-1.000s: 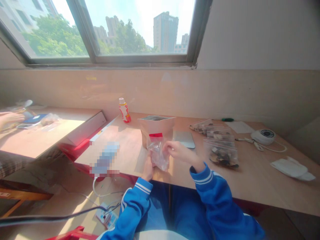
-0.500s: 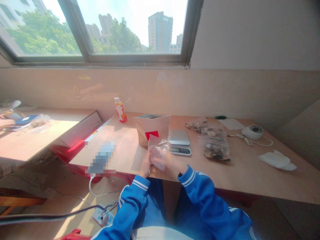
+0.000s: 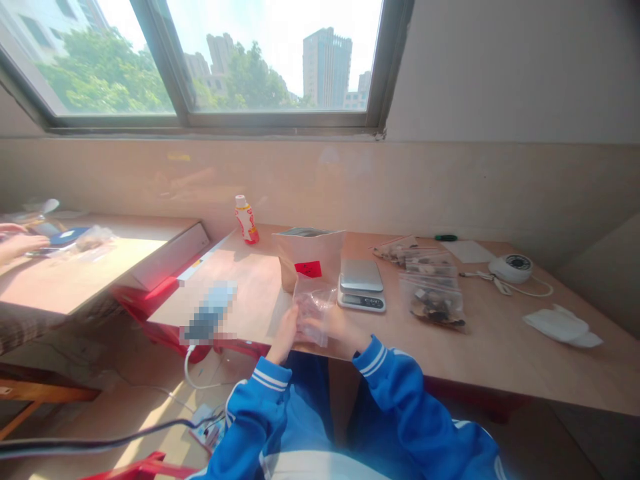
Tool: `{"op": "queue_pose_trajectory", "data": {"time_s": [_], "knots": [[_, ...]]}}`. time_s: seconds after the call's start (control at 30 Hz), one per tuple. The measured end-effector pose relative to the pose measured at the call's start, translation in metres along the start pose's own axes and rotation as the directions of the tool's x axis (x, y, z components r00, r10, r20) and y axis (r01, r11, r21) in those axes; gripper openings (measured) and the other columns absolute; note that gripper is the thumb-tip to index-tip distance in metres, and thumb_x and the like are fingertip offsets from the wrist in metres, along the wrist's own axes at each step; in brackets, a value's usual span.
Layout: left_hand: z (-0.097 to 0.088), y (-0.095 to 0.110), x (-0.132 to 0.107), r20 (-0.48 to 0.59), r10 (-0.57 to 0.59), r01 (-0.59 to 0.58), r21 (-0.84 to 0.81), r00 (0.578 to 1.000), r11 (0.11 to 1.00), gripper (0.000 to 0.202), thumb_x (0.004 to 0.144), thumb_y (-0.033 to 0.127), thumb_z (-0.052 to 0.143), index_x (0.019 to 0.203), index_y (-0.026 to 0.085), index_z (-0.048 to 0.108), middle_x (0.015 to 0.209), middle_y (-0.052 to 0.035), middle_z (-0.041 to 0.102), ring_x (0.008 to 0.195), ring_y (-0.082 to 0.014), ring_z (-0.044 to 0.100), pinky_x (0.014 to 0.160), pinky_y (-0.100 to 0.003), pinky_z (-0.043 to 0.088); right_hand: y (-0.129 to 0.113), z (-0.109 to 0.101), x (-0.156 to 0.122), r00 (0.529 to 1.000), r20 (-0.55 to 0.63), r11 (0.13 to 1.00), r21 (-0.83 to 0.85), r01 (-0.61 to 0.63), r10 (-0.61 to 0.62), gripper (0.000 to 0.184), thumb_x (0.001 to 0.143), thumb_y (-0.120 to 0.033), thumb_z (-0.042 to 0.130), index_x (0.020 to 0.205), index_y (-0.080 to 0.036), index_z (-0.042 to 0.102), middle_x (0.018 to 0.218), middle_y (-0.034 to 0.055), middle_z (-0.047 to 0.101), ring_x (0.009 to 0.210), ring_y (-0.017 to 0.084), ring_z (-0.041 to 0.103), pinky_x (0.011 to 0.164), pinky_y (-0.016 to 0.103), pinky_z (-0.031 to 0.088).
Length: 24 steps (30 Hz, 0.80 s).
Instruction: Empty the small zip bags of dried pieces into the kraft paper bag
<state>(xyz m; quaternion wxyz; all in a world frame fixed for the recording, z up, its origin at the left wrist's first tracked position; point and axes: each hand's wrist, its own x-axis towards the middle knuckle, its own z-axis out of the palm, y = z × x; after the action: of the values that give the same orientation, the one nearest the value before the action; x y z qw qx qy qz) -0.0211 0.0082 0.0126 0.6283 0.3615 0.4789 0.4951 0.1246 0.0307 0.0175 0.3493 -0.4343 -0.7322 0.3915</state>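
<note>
The bag (image 3: 316, 303) is just left of the scale (image 3: 362, 287), long axis roughly fore-and-aft; the left hand (image 3: 286, 332) grips its left edge; the right hand (image 3: 343, 331), nearer the scale, meets its right side, finger closure unclear

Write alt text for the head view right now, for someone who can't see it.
A person's left hand holds a clear plastic bag, the right hand partly hidden behind it, at a light table. Beyond stands an open tan pouch with a red label; right of it are a scale and zip bags of dark pieces.
</note>
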Motion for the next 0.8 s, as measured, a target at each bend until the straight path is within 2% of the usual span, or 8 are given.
{"op": "queue_pose_trajectory", "data": {"time_s": [0.13,0.2,0.33,0.4,0.5,0.6,0.73,0.8], "knots": [[-0.019,0.012,-0.006,-0.087,0.167,-0.145,0.216,0.982,0.966,0.044,0.078,0.053,0.059,0.106,0.019,0.066,0.078,-0.0044,0.069,0.063,-0.0167,0.063,0.050,-0.023,0.048,-0.009,-0.003,0.002,0.999,0.004,0.978,0.203,0.051,-0.052,0.036,0.085,-0.050,0.054,0.098,-0.019,0.065,0.098,0.0062,0.070,0.090,0.022,0.065,0.082,0.036,0.051],[-0.029,0.014,-0.009,-0.122,0.224,-0.178,0.303,0.967,0.936,0.042,0.077,0.053,0.060,0.102,0.020,0.068,0.063,-0.0004,0.063,0.053,-0.0136,0.056,0.048,-0.022,0.044,-0.012,-0.006,0.004,0.999,-0.031,0.942,0.336,-0.001,0.012,0.043,0.083,-0.059,0.052,0.087,-0.018,0.064,0.088,0.0056,0.070,0.082,0.020,0.065,0.074,0.033,0.053],[-0.035,0.013,-0.013,-0.111,0.204,-0.151,0.367,0.973,0.918,0.038,0.077,0.054,0.059,0.085,0.019,0.069,0.047,0.0034,0.048,0.043,-0.0128,0.045,0.045,-0.024,0.036,-0.015,-0.005,0.009,0.978,0.109,0.731,0.651,-0.206,0.179,0.061,0.084,-0.071,0.029,0.089,-0.018,0.059,0.082,0.0080,0.069,0.072,0.020,0.066,0.066,0.032,0.054],[-0.035,0.011,-0.014,-0.055,0.238,-0.196,0.402,0.970,0.895,0.037,0.077,0.054,0.058,0.077,0.018,0.067,0.054,0.0015,0.053,0.053,-0.0146,0.050,0.053,-0.024,0.038,-0.012,-0.001,0.009,0.968,0.136,0.687,0.685,-0.244,0.209,0.053,0.083,-0.068,0.041,0.098,-0.019,0.055,0.078,0.0064,0.068,0.069,0.019,0.066,0.065,0.032,0.054],[-0.039,0.011,-0.011,0.030,0.267,-0.237,0.568,0.963,0.788,0.041,0.079,0.054,0.053,0.090,0.017,0.067,0.067,-0.0001,0.060,0.068,-0.0179,0.055,0.066,-0.027,0.043,-0.005,0.005,0.006,0.974,-0.037,0.767,0.624,-0.152,0.223,0.047,0.074,-0.045,0.067,0.110,-0.022,0.048,0.074,0.0006,0.066,0.070,0.018,0.066,0.067,0.031,0.054],[-0.049,0.016,-0.009,0.108,0.232,-0.239,0.707,0.967,0.666,0.048,0.081,0.053,0.047,0.104,0.015,0.064,0.075,-0.0016,0.063,0.073,-0.0187,0.057,0.073,-0.030,0.044,0.002,0.009,0.002,0.977,-0.109,0.817,0.569,-0.087,0.181,0.046,0.079,-0.036,0.063,0.120,-0.025,0.044,0.088,0.0026,0.067,0.081,0.019,0.066,0.074,0.032,0.054],[-0.061,0.028,-0.014,0.087,0.220,-0.205,0.774,0.972,0.599,0.047,0.081,0.056,0.041,0.094,0.016,0.064,0.076,-0.0023,0.064,0.073,-0.0189,0.058,0.073,-0.030,0.045,0.007,0.016,-0.002,0.978,-0.097,0.847,0.521,-0.106,0.183,0.053,0.082,-0.034,0.058,0.130,-0.026,0.037,0.100,0.0046,0.066,0.087,0.020,0.065,0.077,0.035,0.054],[-0.068,0.034,-0.018,0.030,0.247,-0.170,0.806,0.969,0.567,0.045,0.081,0.056,0.040,0.084,0.018,0.063,0.074,-0.0030,0.064,0.075,-0.0203,0.060,0.074,-0.032,0.046,0.009,0.017,-0.002,0.973,-0.116,0.872,0.474,-0.122,0.199,0.049,0.080,-0.035,0.060,0.125,-0.023,0.042,0.100,0.0052,0.066,0.090,0.020,0.064,0.078,0.034,0.053]]}}
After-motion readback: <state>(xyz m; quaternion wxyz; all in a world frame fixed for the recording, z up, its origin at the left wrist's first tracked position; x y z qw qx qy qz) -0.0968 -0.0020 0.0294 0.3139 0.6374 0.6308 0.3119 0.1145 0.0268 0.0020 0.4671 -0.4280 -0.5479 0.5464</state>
